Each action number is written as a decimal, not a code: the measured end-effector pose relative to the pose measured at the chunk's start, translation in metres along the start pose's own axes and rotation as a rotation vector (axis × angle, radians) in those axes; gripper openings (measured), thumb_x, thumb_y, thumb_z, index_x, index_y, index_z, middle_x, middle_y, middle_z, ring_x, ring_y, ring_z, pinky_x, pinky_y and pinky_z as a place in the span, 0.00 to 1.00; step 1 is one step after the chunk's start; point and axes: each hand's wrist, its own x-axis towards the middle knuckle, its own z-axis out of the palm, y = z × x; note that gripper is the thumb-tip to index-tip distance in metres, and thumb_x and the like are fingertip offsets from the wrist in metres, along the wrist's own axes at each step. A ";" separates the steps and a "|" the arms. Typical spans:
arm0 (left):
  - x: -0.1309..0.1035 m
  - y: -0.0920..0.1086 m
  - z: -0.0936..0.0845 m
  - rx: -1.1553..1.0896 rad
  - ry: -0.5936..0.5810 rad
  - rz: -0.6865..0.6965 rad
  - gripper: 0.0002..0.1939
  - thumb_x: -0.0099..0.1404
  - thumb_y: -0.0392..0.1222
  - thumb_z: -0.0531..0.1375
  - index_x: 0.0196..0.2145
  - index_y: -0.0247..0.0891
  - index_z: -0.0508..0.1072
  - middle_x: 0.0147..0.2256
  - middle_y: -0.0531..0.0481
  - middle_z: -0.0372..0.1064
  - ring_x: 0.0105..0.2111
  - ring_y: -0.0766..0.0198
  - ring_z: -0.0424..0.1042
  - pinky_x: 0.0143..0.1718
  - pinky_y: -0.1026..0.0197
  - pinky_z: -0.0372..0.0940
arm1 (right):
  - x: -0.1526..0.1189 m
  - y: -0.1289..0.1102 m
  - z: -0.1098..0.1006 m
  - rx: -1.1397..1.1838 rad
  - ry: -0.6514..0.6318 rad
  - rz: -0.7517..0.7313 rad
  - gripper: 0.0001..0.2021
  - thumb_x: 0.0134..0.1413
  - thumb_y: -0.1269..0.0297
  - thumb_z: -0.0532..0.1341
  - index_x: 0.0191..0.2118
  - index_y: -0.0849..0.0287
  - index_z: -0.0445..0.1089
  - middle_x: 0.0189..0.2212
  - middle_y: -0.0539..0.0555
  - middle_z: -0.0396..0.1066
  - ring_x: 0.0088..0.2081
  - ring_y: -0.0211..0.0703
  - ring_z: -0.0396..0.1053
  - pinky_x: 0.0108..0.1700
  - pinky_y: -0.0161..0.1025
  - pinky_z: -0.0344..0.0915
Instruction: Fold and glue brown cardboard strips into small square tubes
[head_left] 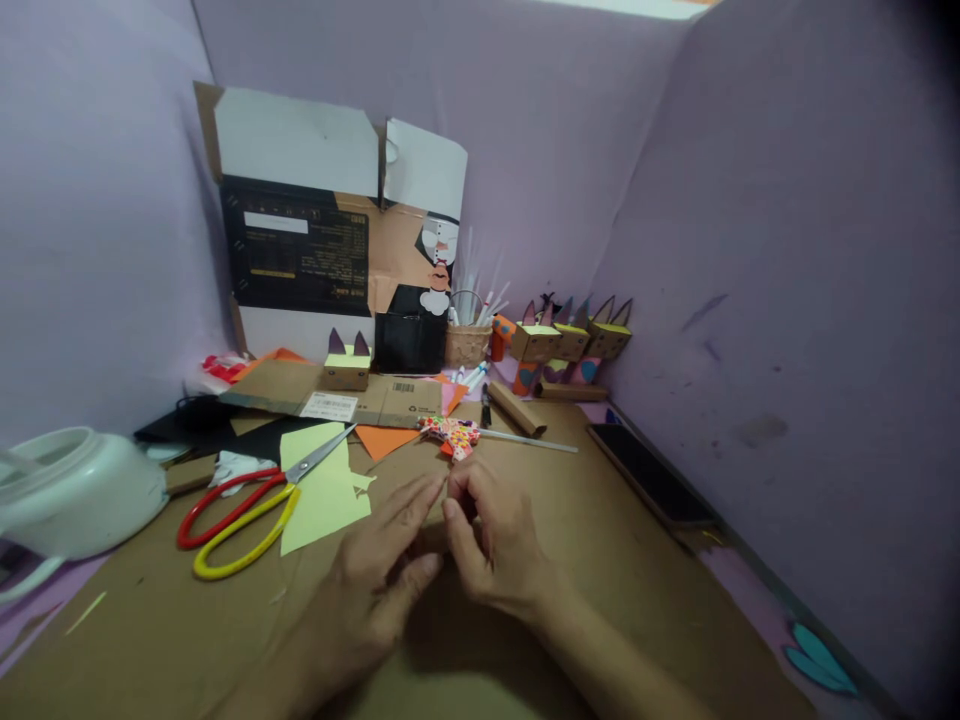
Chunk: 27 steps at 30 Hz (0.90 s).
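Observation:
My left hand [390, 560] is over the cardboard sheet on the table, its fingers stretched out and thumb apart. Facing it, my right hand [491, 540] has its fingers curled in toward the thumb; anything between them is too small or hidden. The fingertips of both hands come close together. Just beyond them lies a brightly spotted, crumpled piece [450, 432], with a thin translucent stick [529, 441] extending right from it. To the left, scissors [255, 510] with one red and one yellow handle rest partly on light yellow paper [322, 515].
A white teapot-like vessel [97, 490] stands at the left, a dark-screened phone or tablet [649, 475] at the right. Behind are an unfolded box [300, 240], a basket of sticks [469, 345], a small eared cardboard box [347, 372], and several similar eared figures [536, 342]. Purple walls enclose the table.

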 end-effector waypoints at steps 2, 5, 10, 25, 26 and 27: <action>0.002 -0.001 0.000 0.109 0.058 -0.020 0.26 0.62 0.35 0.53 0.58 0.42 0.57 0.54 0.44 0.63 0.52 0.56 0.64 0.52 0.55 0.61 | 0.000 -0.001 -0.001 -0.018 0.003 0.006 0.03 0.52 0.69 0.51 0.29 0.57 0.55 0.25 0.50 0.59 0.27 0.39 0.58 0.28 0.36 0.54; 0.009 -0.001 -0.009 0.163 0.320 -0.273 0.20 0.62 0.40 0.53 0.52 0.37 0.64 0.45 0.44 0.69 0.36 0.62 0.72 0.39 0.60 0.68 | 0.004 0.004 -0.010 -0.031 0.082 0.143 0.05 0.55 0.67 0.48 0.28 0.57 0.55 0.24 0.48 0.58 0.25 0.38 0.57 0.28 0.35 0.52; 0.013 -0.008 -0.021 0.219 0.284 -0.470 0.15 0.59 0.47 0.55 0.41 0.38 0.72 0.38 0.47 0.71 0.32 0.61 0.71 0.33 0.60 0.68 | 0.015 0.026 -0.034 -0.107 0.303 0.401 0.19 0.61 0.58 0.43 0.19 0.56 0.51 0.16 0.45 0.52 0.21 0.36 0.54 0.25 0.35 0.49; 0.012 -0.010 -0.004 0.132 -0.103 -0.510 0.25 0.51 0.39 0.60 0.48 0.33 0.70 0.49 0.40 0.67 0.50 0.47 0.64 0.52 0.47 0.55 | 0.010 0.052 -0.051 0.344 -0.228 0.549 0.35 0.29 0.65 0.70 0.50 0.58 0.63 0.42 0.58 0.69 0.44 0.50 0.66 0.46 0.48 0.61; 0.012 -0.012 -0.006 -0.024 -0.054 -0.563 0.26 0.50 0.41 0.61 0.48 0.33 0.69 0.50 0.40 0.66 0.50 0.47 0.64 0.52 0.47 0.56 | 0.011 0.051 -0.049 0.393 -0.168 0.533 0.36 0.28 0.63 0.71 0.51 0.57 0.62 0.45 0.59 0.67 0.46 0.51 0.65 0.48 0.50 0.59; 0.012 -0.014 -0.007 -0.207 -0.016 -0.612 0.28 0.50 0.42 0.62 0.49 0.34 0.67 0.50 0.39 0.66 0.50 0.46 0.65 0.51 0.48 0.58 | 0.011 0.050 -0.045 0.463 -0.103 0.517 0.37 0.28 0.60 0.72 0.51 0.56 0.61 0.47 0.59 0.66 0.48 0.52 0.64 0.50 0.50 0.57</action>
